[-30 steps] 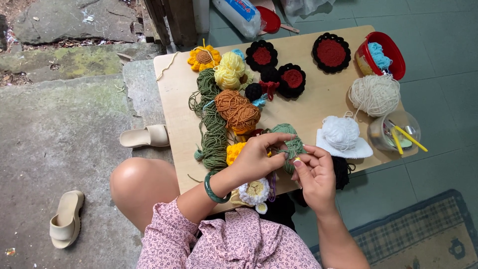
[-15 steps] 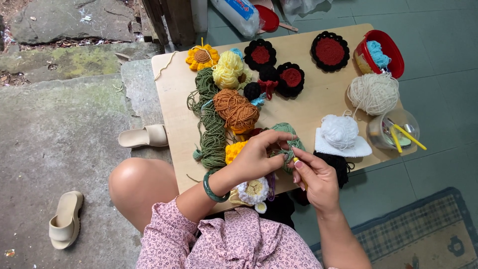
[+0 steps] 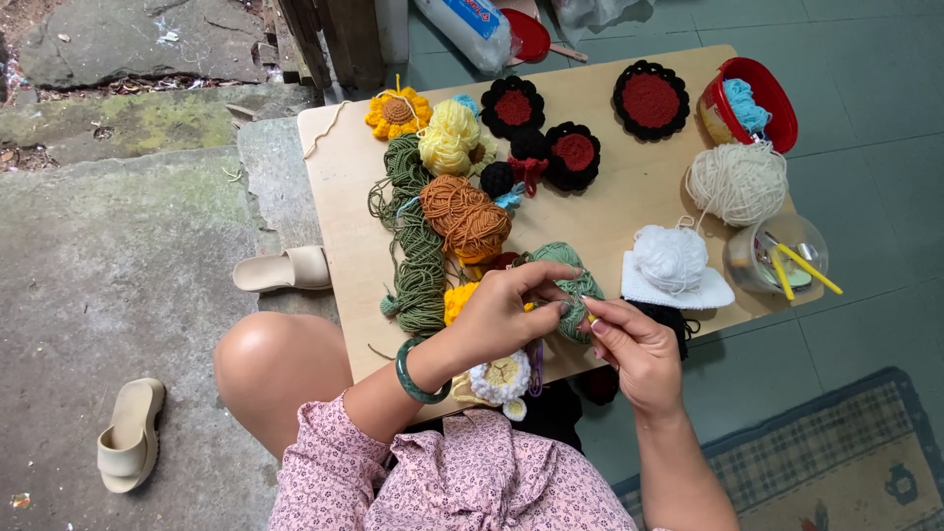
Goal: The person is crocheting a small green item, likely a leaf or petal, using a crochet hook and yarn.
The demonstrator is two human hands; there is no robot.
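Observation:
My left hand (image 3: 504,313) pinches a small green crochet piece (image 3: 570,307) fed from a ball of light green yarn (image 3: 562,258) at the near edge of a low wooden table (image 3: 610,211). My right hand (image 3: 634,349) meets it from the right and grips a crochet hook (image 3: 590,322), of which only the tip shows. A green bangle (image 3: 414,372) sits on my left wrist. Just below my left hand lies a white and yellow crocheted flower (image 3: 501,374).
The table carries a dark green skein (image 3: 418,251), orange yarn (image 3: 467,216), yellow yarn (image 3: 449,138), a crocheted sunflower (image 3: 397,111), black-and-red rounds (image 3: 649,98), cream and white balls (image 3: 737,180), a red bowl (image 3: 757,93) and a clear tub of hooks (image 3: 782,258). Sandals (image 3: 285,268) lie left.
My hands have shifted slightly together over the green piece; the fingers of both have closed in on it. Nothing else on the table has moved.

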